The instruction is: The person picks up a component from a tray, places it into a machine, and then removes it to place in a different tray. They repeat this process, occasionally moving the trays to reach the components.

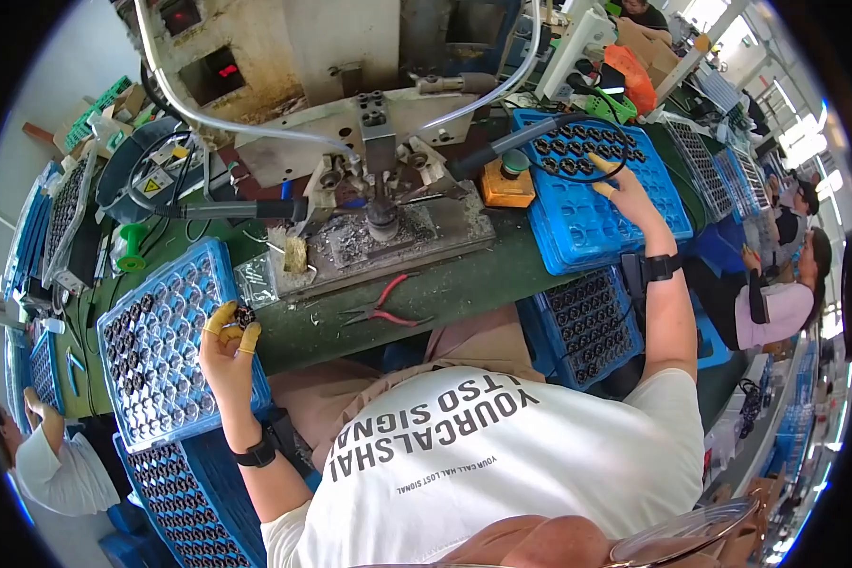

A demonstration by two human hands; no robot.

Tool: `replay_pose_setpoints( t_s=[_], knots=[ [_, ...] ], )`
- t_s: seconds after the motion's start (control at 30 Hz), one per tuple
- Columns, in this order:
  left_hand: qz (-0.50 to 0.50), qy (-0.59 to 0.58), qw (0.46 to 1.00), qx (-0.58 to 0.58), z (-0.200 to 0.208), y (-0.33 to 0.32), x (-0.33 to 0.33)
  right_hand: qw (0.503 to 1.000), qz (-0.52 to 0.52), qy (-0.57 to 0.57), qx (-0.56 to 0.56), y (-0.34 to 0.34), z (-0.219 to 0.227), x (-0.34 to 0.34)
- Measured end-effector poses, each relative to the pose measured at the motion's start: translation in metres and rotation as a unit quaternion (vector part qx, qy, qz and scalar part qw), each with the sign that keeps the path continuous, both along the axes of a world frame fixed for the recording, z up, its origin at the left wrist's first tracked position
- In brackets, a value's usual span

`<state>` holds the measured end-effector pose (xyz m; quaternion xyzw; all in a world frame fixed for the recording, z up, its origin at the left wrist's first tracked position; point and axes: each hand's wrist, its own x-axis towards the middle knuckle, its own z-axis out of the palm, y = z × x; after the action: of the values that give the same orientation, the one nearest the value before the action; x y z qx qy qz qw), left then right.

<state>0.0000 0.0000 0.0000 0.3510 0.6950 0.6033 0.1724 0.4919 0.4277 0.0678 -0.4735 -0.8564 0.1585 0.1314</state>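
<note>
My left hand (225, 352), with yellow finger cots, pinches a small dark round part (244, 315) above the right edge of a clear plastic tray (182, 383). Similar dark parts fill pockets on that tray's left side, while other pockets are bare. On the right, my right hand (631, 197) hovers over a blue tray (577, 235), its thumb and forefinger apart beside the rows of dark parts (563, 149) at the tray's far side. Between both hands stands a bench machine with a metal tip (381, 218) above a base plate (464, 220) strewn with grey crumbs.
Red-handled pliers (379, 308) lie on the green bench in front of the machine. An orange box with a green button (508, 182) stands beside the blue tray. Clear hoses (256, 128) arch over the machine. More filled trays (592, 322) sit below bench level. Other people work at both sides.
</note>
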Motion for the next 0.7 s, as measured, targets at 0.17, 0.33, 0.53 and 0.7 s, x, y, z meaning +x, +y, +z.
replay_pose_setpoints(
  t_s=[0.17,0.33,0.53,0.7],
  knots=[
    [0.021,0.026,0.999,0.013,0.0,0.0,0.007,0.964,-0.046,0.213,0.151,-0.034,0.0,-0.004],
    [0.045,0.066,0.997,0.003,0.009,0.006,0.011,0.876,-0.099,0.396,0.256,-0.128,-0.005,-0.059],
    [0.063,0.144,0.987,-0.01,0.017,0.009,0.017,0.905,0.144,0.339,0.214,-0.198,-0.051,-0.134],
    [0.072,0.174,0.982,-0.008,0.016,0.005,0.015,0.886,0.198,0.417,0.045,-0.217,-0.078,-0.175]
  ],
)
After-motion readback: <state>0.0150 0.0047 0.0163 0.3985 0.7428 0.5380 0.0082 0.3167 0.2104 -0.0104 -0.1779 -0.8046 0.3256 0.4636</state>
